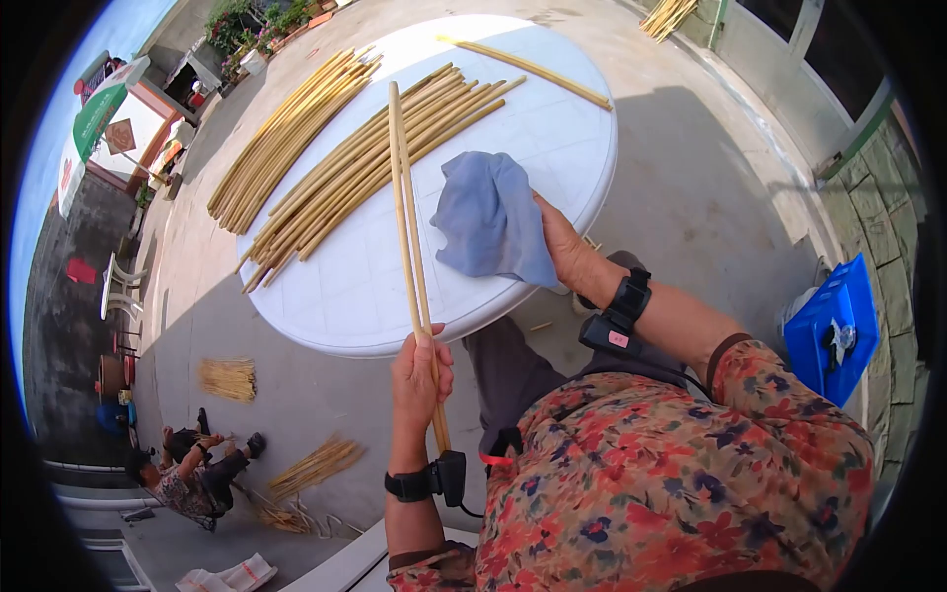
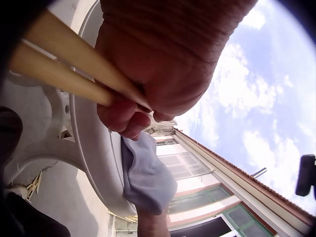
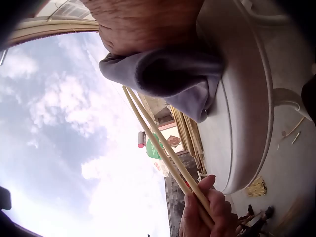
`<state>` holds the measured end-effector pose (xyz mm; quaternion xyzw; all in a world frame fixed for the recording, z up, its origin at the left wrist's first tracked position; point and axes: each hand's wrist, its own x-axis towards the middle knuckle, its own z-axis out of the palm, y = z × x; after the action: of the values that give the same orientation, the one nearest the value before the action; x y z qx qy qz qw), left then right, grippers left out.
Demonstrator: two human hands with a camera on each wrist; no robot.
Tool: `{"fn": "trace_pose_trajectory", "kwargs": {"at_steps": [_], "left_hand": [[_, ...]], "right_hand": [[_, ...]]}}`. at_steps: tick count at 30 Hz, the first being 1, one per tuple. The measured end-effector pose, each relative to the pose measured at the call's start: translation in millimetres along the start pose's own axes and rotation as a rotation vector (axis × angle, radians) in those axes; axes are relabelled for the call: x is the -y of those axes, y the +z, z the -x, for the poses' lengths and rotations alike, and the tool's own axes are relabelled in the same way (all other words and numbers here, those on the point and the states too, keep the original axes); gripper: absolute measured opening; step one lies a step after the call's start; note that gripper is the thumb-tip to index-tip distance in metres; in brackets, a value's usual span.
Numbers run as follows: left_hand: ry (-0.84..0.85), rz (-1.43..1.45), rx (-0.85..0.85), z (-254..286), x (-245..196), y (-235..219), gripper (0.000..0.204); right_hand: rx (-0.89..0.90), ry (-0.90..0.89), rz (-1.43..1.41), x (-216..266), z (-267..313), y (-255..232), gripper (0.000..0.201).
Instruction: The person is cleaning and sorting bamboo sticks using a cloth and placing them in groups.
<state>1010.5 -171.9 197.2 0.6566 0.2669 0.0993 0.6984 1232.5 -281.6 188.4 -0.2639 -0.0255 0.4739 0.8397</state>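
My left hand [image 1: 419, 375] grips two long, thin wooden sticks [image 1: 400, 197] near their lower ends. They rise side by side over the white table [image 1: 567, 163], their far tips close together. A rumpled blue-grey cloth [image 1: 488, 217] hangs from my right hand [image 1: 567, 242], just right of the sticks; its folds hide most of the fingers. In the right wrist view the cloth [image 3: 173, 79] is bunched below the hand, and the tips of the sticks [image 3: 148, 123] reach up to its edge. The left wrist view shows the left fingers [image 2: 131, 121] curled round the sticks.
Two piles of similar sticks [image 1: 380, 148] lie on the table's left half, and a few sticks [image 1: 528, 67] along its far right edge. A blue bin [image 1: 834, 331] stands at right. At lower left another person [image 1: 197, 479] sits near stick bundles [image 1: 227, 379] on the ground.
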Motion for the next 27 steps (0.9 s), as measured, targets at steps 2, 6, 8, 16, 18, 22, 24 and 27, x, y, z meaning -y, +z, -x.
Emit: {"fn": "trace_pose_trajectory", "kwargs": {"at_steps": [2,6,8,16,18,22,24,27], "left_hand": [[0.014,0.023,-0.003,-3,-1,1,0.034],[0.048,0.05,0.041,-5,-7,5,0.031],[0.045,0.073,0.06,-7,-8,8,0.029],[0.01,0.204,0.155,-19,0,16,0.026],[0.012,0.196,0.153,-23,2,20,0.026],[0.012,0.168,0.122,-29,3,29,0.024],[0.022,0.094,0.129,-35,9,31,0.024],[0.041,-0.042,0.076,-39,7,43,0.024]], "right_hand": [[0.021,0.006,-0.009,-1,0,-1,0.047],[0.037,0.029,-0.034,-6,0,-1,0.044],[0.08,0.016,-0.037,-10,-2,-2,0.043],[0.084,0.071,-0.078,-26,1,-4,0.04],[0.087,0.047,-0.054,-29,4,-1,0.042],[0.132,-0.052,0.052,-45,13,6,0.045],[0.125,-0.086,0.12,-56,14,8,0.045],[0.05,-0.177,0.239,-65,14,16,0.038]]}}
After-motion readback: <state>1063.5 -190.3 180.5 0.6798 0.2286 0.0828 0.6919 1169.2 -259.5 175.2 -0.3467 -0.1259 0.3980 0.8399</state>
